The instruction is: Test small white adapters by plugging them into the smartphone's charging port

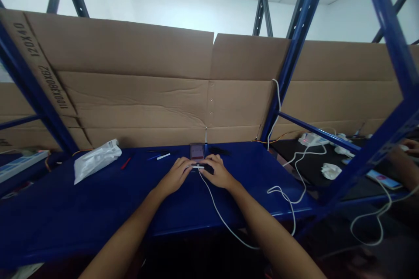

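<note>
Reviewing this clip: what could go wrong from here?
The white cable runs over the front edge of the blue table near the right arm, so it might snag and tug the small white piece between the left hand and right hand. The phone-like device sits just beyond both hands, so a slip could bump it.

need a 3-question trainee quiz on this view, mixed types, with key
1. True or false: the white bag lies left of the red item in the picture.
2. Fill in: a white ____ runs from between the left hand and right hand toward the near edge of the table.
3. Another person's arm shows: A) far left B) far right C) centre

Key: 1. True. 2. Cable. 3. B.
</note>
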{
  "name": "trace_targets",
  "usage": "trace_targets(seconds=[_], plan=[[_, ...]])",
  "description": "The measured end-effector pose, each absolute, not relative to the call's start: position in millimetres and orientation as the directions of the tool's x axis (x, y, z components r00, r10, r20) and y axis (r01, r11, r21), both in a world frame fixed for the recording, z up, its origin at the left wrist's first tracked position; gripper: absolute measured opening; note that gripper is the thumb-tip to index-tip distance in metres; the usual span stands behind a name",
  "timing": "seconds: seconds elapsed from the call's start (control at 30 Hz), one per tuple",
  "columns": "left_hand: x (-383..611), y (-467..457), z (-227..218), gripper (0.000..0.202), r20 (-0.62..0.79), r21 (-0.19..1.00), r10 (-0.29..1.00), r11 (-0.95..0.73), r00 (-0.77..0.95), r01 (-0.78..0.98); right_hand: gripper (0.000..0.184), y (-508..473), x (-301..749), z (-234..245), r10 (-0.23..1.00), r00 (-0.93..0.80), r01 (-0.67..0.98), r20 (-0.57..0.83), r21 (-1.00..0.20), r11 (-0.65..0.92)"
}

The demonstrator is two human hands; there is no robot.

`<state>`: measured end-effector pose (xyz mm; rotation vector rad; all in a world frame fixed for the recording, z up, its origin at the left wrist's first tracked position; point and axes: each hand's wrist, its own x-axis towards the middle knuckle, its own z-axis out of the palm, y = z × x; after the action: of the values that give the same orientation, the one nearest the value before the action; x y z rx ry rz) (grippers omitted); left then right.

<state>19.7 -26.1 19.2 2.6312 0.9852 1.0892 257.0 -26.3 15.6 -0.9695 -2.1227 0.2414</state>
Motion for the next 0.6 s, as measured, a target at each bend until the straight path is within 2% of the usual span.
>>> trace_targets(seconds=[0.1, 0.33, 0.6], plan=[[24.7, -27.7, 18.7, 0.031, 0.589, 0.378, 0.61, -0.788, 0.529, 0.487, 0.02, -26.1, 253.9, 18.2, 0.67, -0.443, 0.494, 0.596, -0.461, 0.737], [12.0, -20.1, 19.7, 0.031, 0.617, 0.467, 0.682, -0.718, 0.392, 0.516, 0.026, -20.3, 268.1, 25.8, 0.665, -0.33, 0.441, 0.67, -0.513, 0.736], [10.8, -21.5, 22.2, 0.028, 0.577, 0.44, 0.706, -0.692, 0.41, 0.573, 0.038, -15.5, 266.9, 18.3, 0.719, -0.331, 0.353, 0.611, -0.626, 0.695]])
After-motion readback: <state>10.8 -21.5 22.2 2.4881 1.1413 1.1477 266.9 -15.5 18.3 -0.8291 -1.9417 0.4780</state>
